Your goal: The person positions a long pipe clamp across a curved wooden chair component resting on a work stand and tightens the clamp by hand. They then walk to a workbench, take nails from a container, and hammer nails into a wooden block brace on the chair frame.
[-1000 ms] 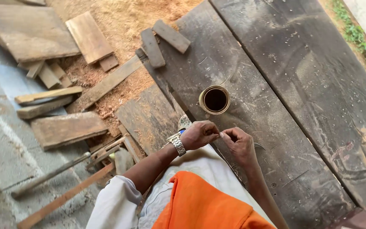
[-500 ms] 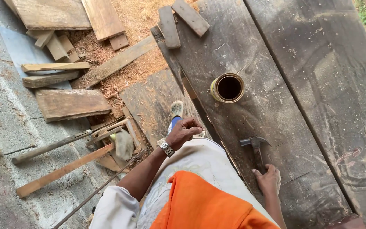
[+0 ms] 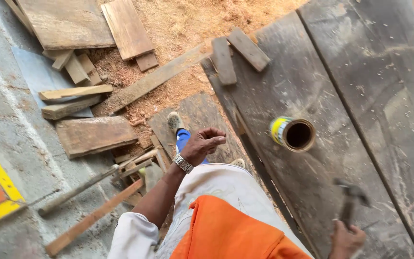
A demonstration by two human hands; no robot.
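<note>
Worn bench [image 3: 360,96], hammer [image 3: 351,201] in right hand [image 3: 345,241]

Rough, dusty wooden bench [image 3: 360,86]; seemingly metal hammer [image 3: 351,201]

- yellow-banded tin [image 3: 292,134] beyond the right hand [image 3: 346,240]
- silver watch [image 3: 183,163] on the left hand's [image 3: 204,143] wrist
- orange cloth [image 3: 226,230] between both hands
- blurred dark grey hammer [image 3: 351,201] in the right hand

Open tin can [image 3: 293,134] stands upright on the workbench [image 3: 360,72], right of the left fingers [image 3: 214,139]. Two short blocks [image 3: 247,48] lie beyond them. Offcuts [image 3: 94,136] and sawdust [image 3: 183,24] lie to their left.
</note>
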